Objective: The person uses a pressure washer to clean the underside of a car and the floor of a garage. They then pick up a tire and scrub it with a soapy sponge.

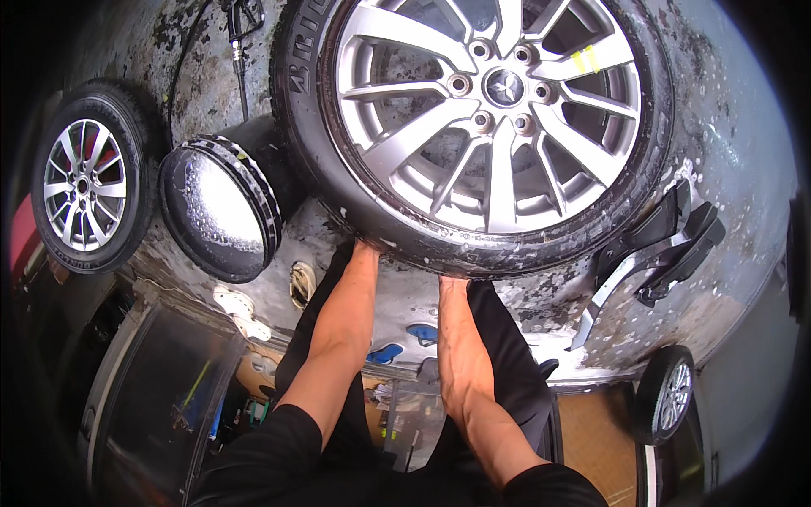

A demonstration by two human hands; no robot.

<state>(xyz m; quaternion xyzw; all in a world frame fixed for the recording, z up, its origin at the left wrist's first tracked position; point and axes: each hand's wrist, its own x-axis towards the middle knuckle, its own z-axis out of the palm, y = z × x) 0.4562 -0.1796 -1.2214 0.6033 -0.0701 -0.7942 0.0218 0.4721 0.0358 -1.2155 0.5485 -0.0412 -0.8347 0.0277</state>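
A large car wheel [501,190], a black tyre on a silver spoked rim, fills the upper middle of the view, its outer face turned up toward me. Wet streaks and foam flecks dot the tyre. My left hand [367,248] and my right hand [454,282] grip its near edge from below, a short way apart. The tyre hides the fingers of both. Yellow marks [585,59] cross one spoke. Left of the wheel is a black bucket [272,241] of foamy water.
Another wheel [121,190] is at the far left and a smaller one [673,397] at the lower right. Black and silver trim pieces [625,269] lie at right. A spray gun [245,21] with a hose is at the top left. Pale shoes [241,311] and blue slippers [385,353] lie nearby.
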